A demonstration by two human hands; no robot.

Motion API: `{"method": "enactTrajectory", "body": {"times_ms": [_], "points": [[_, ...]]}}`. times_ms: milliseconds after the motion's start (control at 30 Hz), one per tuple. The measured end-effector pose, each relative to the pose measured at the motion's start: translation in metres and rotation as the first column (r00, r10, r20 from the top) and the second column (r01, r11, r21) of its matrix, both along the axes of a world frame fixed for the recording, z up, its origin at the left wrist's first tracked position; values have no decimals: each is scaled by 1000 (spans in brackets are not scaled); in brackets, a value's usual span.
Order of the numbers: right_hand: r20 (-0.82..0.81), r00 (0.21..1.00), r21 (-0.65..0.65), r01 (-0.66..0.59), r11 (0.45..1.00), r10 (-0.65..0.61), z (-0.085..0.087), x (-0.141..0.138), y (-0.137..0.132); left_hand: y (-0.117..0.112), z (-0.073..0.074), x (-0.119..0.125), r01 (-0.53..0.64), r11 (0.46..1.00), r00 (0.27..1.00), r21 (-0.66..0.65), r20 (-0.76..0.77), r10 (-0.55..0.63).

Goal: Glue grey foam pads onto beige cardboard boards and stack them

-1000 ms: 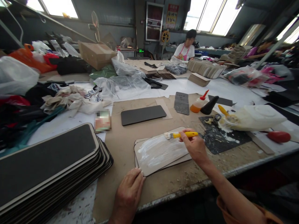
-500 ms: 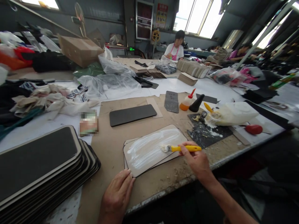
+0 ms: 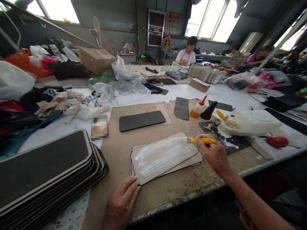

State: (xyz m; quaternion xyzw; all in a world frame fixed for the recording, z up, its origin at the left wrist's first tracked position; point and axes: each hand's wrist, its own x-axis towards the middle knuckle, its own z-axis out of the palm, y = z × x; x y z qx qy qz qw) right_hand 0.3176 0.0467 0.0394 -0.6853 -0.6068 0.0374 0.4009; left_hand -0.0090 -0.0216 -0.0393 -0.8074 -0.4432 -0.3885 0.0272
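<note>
A beige board with rounded corners lies on brown paper in front of me, streaked with white glue. My right hand is closed on a yellow-handled brush, whose bristles touch the board's far right corner. My left hand rests flat with fingers together, its fingertips pressing the board's near left corner. At least one more board lies under the glued one.
A tall stack of black boards sits at the left. A single black board, an orange glue bottle, a black cone, a white glue container with a second brush and a red object lie beyond. Other people sit at the far benches.
The brush swept from the board's far edge to its near right side, then back up to the far right corner. My left hand stayed on the near left corner.
</note>
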Motion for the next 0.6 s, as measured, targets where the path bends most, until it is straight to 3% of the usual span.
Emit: {"method": "enactTrajectory", "body": {"times_ms": [100,167,267,400,500,600], "points": [[-192,980,-69,-63,996,49,-4,-8,23,1,-1,-1,13,1000,1000,11,-1,-13],[-220,975,-105,-56,993,32,-8,-6,34,1,1,-2,23,1000,1000,13,-1,-23],[-79,996,-78,32,996,-38,-4,7,40,1,4,-2,18,1000,1000,-5,0,-18],[110,991,1,72,997,-72,21,17,49,1,7,-2,-2,999,1000,-53,24,4],[247,968,19,-56,998,50,37,2,75,11,8,-1,-30,999,998,-42,53,32],[320,896,-151,-272,950,307,36,-29,117,32,10,2,-99,995,990,15,100,97]]}}
